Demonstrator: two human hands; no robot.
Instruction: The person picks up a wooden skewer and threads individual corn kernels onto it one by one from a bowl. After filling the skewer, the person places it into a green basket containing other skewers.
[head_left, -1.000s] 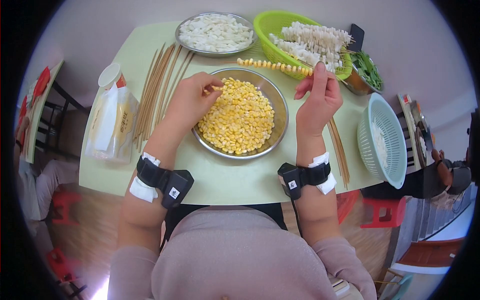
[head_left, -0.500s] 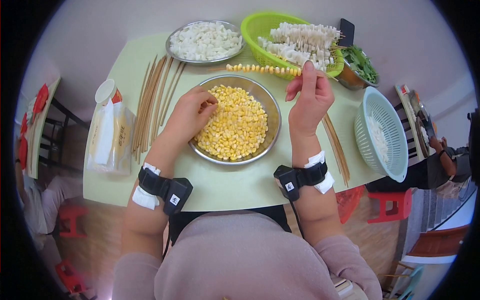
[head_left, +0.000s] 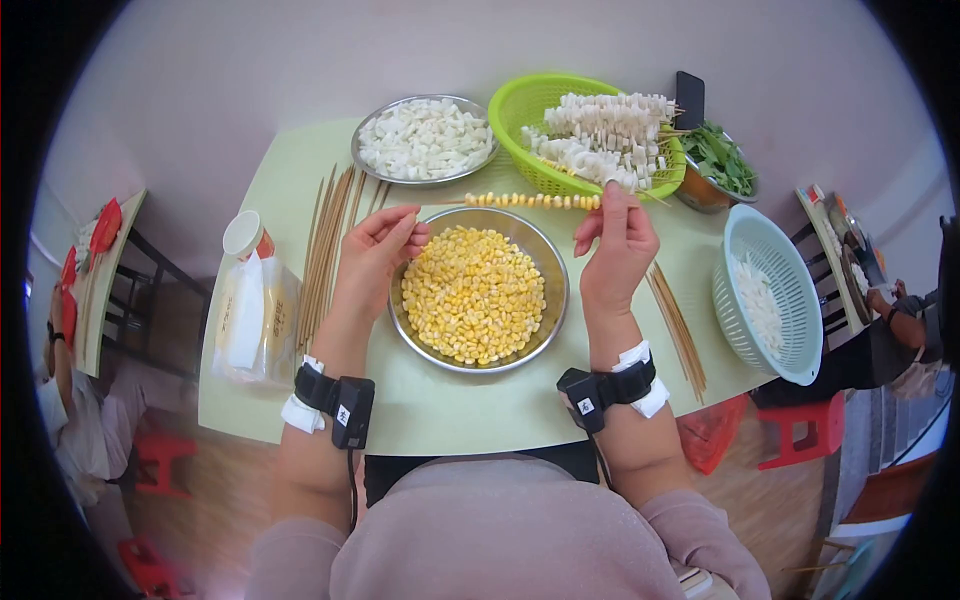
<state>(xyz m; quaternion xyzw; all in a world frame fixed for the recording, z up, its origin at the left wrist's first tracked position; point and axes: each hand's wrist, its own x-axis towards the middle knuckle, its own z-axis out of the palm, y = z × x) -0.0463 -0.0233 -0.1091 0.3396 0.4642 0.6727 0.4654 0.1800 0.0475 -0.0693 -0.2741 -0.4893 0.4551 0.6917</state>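
Note:
My right hand (head_left: 622, 240) pinches a skewer of corn kernels (head_left: 535, 201), held level above the far rim of the bowl with its bare tip pointing left. Yellow kernels line much of the stick. Close to that tip, my left hand (head_left: 380, 255) is closed, thumb and forefinger pressed on what looks like a single corn kernel (head_left: 416, 213). Beneath both hands stands a steel bowl (head_left: 478, 366) heaped with loose corn kernels (head_left: 470, 295).
Bare skewers (head_left: 325, 245) lie left, more sticks (head_left: 677, 335) right. Behind are a plate of white pieces (head_left: 425, 140), a green basket (head_left: 510, 110) with white skewers, a phone (head_left: 690, 98) and a bowl of greens (head_left: 720, 160). A blue colander (head_left: 770, 300), tissue pack (head_left: 255, 320) and paper cup (head_left: 247, 235) flank these.
My left hand has risen out of the corn bowl towards the skewer's tip, fingertips pinched. My right hand still holds the skewer. The whole view has shifted, with the table lower in it.

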